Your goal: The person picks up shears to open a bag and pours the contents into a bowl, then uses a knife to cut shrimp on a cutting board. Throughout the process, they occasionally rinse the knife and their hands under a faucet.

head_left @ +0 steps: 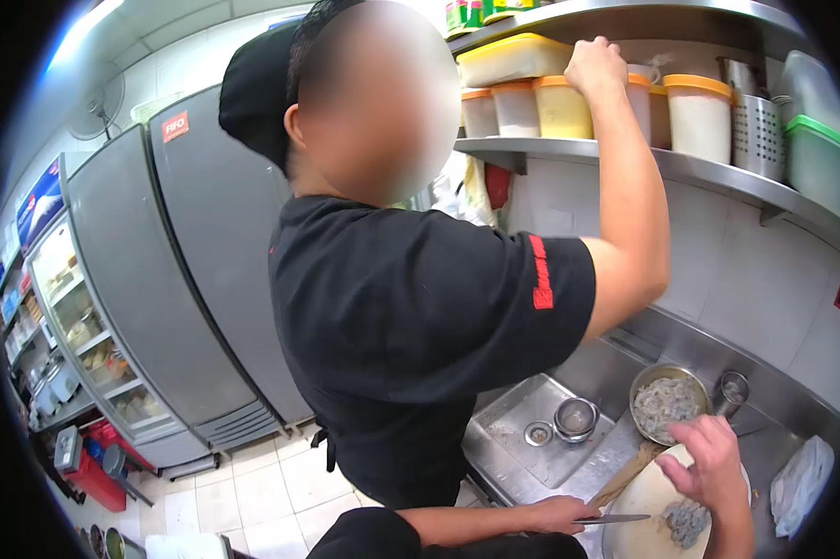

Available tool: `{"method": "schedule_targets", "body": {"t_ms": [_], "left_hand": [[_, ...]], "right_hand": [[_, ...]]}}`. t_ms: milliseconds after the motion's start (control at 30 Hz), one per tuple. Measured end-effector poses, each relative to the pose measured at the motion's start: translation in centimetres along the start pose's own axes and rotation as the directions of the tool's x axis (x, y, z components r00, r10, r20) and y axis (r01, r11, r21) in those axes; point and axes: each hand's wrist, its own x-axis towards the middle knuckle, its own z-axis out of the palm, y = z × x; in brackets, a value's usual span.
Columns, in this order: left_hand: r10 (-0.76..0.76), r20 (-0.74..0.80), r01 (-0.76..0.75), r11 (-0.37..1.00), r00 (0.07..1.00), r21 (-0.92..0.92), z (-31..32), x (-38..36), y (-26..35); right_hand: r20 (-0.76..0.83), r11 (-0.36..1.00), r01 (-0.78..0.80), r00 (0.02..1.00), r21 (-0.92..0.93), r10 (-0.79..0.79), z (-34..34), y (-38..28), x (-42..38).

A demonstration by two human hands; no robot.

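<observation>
Your left hand (560,514) grips a knife (616,519), your right hand (713,461) lies open-fingered on the board (648,503), a co-worker (411,317) crowding the sink (522,447).

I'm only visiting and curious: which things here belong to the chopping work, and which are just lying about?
In use: knife in left hand; right hand on white board; grey mince; metal bowl of mince.
Lying about: small steel bowl in sink; steel cup; white cloth; shelf tubs.

Knife (616,519) held flat, blade over round white board (645,503) edge; grey minced heap (686,522) on that board
</observation>
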Motion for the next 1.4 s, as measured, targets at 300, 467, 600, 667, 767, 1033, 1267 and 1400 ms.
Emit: {"method": "schedule_targets", "body": {"t_ms": [300,467,600,667,767,1033,1267,1400], "left_hand": [[-0.173,-0.011,0.169,0.971,0.985,-0.169,0.1,0.3,-1.0],[-0.237,-0.073,0.203,0.927,0.969,-0.316,0.0,3.4,-1.8],[-0.316,0.117,0.336,0.849,0.941,-0.407,-1.5,6.8,-0.2],[-0.177,-0.063,0.146,0.930,0.982,-0.337,0.9,8.9,-2.2],[-0.095,-0.123,0.060,0.963,0.988,-0.262,2.3,11.6,-2.2],[-0.046,0.095,0.061,0.985,0.994,-0.163,-0.7,9.4,1.1],[-0.034,0.081,0.049,0.981,0.996,-0.189,-0.4,5.3,-1.5],[-0.072,0.061,0.083,0.976,0.995,-0.201,-0.5,3.3,-1.8]], "right_hand": [[0.034,0.431,-0.856,0.440,-0.285,0.897,6.6,15.2,-23.6],[-0.037,0.469,-0.872,0.478,-0.137,0.878,6.5,12.2,-26.6],[-0.166,0.434,-0.891,0.452,-0.134,0.877,7.8,12.2,-28.1],[-0.218,0.440,-0.886,0.462,-0.142,0.860,8.9,12.1,-28.5],[-0.264,0.405,-0.910,0.415,-0.093,0.871,9.8,9.5,-26.5],[-0.147,0.333,-0.925,0.361,-0.182,0.921,7.2,10.4,-23.0],[0.099,0.342,-0.931,0.331,-0.127,0.938,9.7,15.0,-21.2],[0.186,0.433,-0.877,0.399,-0.210,0.898,8.2,12.0,-18.0]]}}
